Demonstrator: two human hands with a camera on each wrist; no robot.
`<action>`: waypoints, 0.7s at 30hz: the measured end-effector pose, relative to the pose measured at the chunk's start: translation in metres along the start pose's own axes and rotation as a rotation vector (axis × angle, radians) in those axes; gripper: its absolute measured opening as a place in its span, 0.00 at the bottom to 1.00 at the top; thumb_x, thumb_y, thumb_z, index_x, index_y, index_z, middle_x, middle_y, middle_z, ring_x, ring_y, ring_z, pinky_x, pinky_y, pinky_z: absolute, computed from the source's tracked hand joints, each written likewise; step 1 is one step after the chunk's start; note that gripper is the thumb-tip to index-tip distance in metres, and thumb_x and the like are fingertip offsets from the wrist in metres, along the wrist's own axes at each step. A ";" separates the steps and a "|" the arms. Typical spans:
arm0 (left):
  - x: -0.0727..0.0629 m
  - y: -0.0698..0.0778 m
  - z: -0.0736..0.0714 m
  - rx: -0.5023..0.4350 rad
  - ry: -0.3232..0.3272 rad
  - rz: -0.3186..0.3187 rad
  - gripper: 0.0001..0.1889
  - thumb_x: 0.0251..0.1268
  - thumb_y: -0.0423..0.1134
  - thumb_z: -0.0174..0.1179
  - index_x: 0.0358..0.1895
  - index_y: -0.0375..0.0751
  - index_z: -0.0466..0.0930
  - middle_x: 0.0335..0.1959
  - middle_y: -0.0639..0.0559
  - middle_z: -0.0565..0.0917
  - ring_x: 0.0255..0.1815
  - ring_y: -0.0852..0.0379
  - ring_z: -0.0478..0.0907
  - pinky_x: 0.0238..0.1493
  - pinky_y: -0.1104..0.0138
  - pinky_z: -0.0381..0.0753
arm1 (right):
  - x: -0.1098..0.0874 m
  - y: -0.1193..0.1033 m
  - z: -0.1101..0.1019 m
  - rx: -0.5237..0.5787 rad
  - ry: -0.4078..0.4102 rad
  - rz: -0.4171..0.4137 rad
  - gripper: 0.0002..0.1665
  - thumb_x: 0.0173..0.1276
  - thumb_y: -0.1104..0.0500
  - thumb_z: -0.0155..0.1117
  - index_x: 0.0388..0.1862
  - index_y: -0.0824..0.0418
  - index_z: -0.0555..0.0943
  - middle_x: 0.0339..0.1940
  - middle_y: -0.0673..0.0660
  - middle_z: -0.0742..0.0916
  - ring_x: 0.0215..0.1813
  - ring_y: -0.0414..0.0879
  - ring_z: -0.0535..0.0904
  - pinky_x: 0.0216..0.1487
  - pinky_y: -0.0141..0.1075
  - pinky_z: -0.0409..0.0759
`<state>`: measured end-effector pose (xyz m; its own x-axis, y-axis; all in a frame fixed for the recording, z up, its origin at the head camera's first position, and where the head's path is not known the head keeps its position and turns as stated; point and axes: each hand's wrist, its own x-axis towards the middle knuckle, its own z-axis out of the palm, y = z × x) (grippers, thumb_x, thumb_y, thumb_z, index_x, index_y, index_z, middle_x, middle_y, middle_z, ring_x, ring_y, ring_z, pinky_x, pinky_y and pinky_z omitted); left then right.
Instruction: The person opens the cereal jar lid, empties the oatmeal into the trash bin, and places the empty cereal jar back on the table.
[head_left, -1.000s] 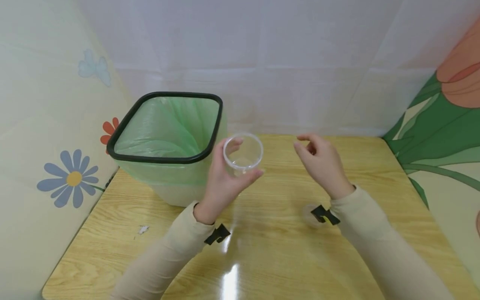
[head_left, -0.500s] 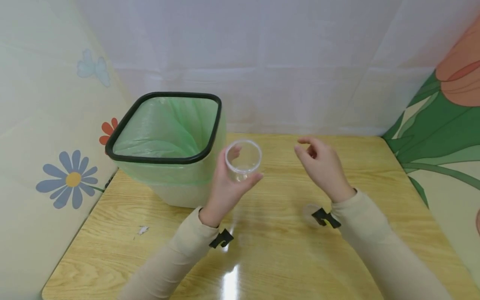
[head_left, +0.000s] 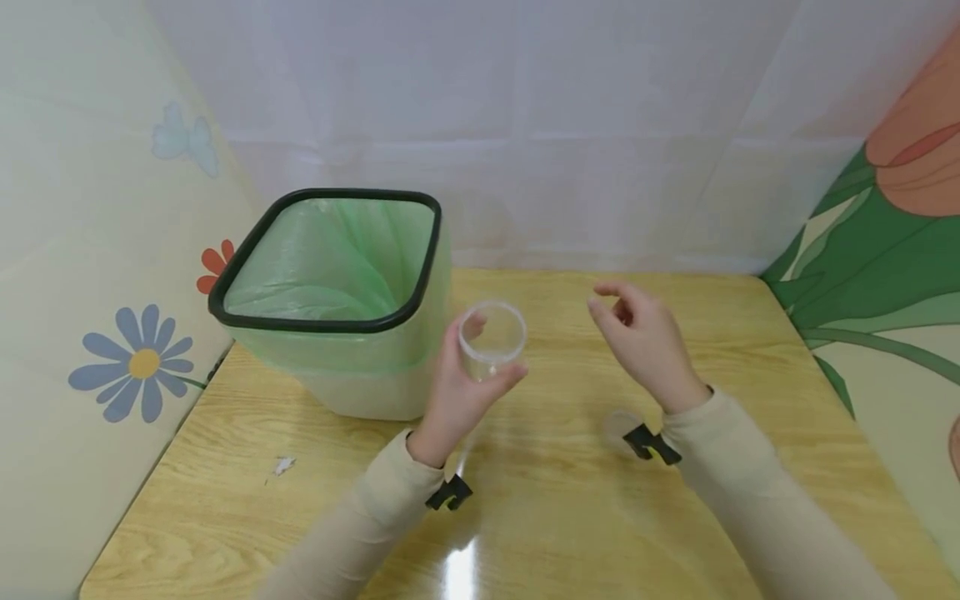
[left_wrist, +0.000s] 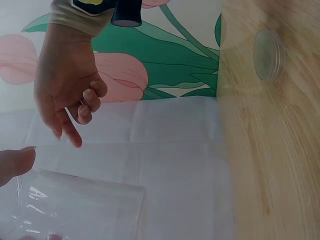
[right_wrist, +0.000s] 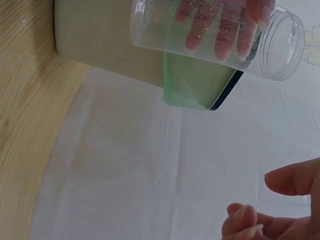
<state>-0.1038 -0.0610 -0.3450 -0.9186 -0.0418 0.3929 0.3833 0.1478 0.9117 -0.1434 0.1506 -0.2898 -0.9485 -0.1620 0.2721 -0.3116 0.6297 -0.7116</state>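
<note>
My left hand (head_left: 465, 383) grips a clear plastic jar (head_left: 492, 342), thumb on the near side and fingers wrapped behind. The jar is held above the table with its uncovered round mouth facing up. In the right wrist view, the jar (right_wrist: 200, 37) shows a threaded neck, and the fingers show through its wall. To the right, my right hand (head_left: 641, 342) hovers apart from the jar, its fingers loosely curled with nothing in them. A round clear lid (left_wrist: 268, 55) lies on the table; in the head view it sits beside the right wrist.
On the left of the table (head_left: 540, 517) stands a bin (head_left: 375, 379) with a black rim and a green liner bag, close by the left hand. A small white scrap or worn patch (head_left: 283, 465) marks the tabletop at left. A white sheet (head_left: 570, 150) hangs behind.
The left hand has lowered slightly toward the near side and a little to the right, carrying the jar along. The right hand has stayed nearly still.
</note>
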 end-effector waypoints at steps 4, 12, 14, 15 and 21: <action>-0.003 -0.008 0.003 -0.013 0.002 -0.044 0.39 0.47 0.29 0.74 0.63 0.31 0.64 0.61 0.36 0.71 0.62 0.43 0.67 0.63 0.46 0.63 | -0.001 0.001 0.001 -0.003 -0.004 0.008 0.23 0.76 0.54 0.51 0.59 0.70 0.76 0.24 0.57 0.75 0.24 0.48 0.67 0.24 0.36 0.67; -0.009 -0.019 0.006 -0.006 0.001 -0.113 0.40 0.45 0.30 0.75 0.64 0.32 0.64 0.61 0.38 0.71 0.64 0.39 0.66 0.65 0.46 0.63 | -0.001 0.003 0.002 0.009 -0.004 0.012 0.22 0.76 0.54 0.52 0.58 0.70 0.76 0.24 0.57 0.75 0.23 0.48 0.67 0.23 0.36 0.66; -0.011 -0.021 0.006 -0.002 0.002 -0.127 0.40 0.46 0.30 0.75 0.64 0.33 0.65 0.61 0.38 0.72 0.64 0.38 0.66 0.65 0.44 0.63 | -0.002 0.004 0.003 0.014 -0.011 0.017 0.22 0.76 0.54 0.52 0.58 0.70 0.76 0.24 0.57 0.75 0.23 0.48 0.67 0.23 0.36 0.66; -0.012 -0.022 0.006 -0.003 0.000 -0.131 0.40 0.46 0.30 0.75 0.64 0.33 0.65 0.61 0.38 0.72 0.64 0.37 0.66 0.65 0.44 0.63 | -0.002 0.004 0.003 0.017 -0.013 0.019 0.22 0.76 0.54 0.52 0.58 0.70 0.76 0.24 0.57 0.75 0.23 0.48 0.67 0.23 0.36 0.66; -0.014 -0.027 0.007 -0.008 -0.003 -0.152 0.40 0.47 0.31 0.75 0.65 0.34 0.64 0.62 0.37 0.71 0.65 0.38 0.65 0.65 0.44 0.62 | -0.003 0.007 0.004 0.019 -0.008 0.020 0.21 0.76 0.55 0.53 0.57 0.70 0.76 0.24 0.57 0.75 0.23 0.47 0.67 0.24 0.35 0.67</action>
<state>-0.1016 -0.0576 -0.3760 -0.9664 -0.0599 0.2501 0.2407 0.1322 0.9616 -0.1432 0.1521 -0.2979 -0.9551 -0.1557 0.2523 -0.2934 0.6186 -0.7289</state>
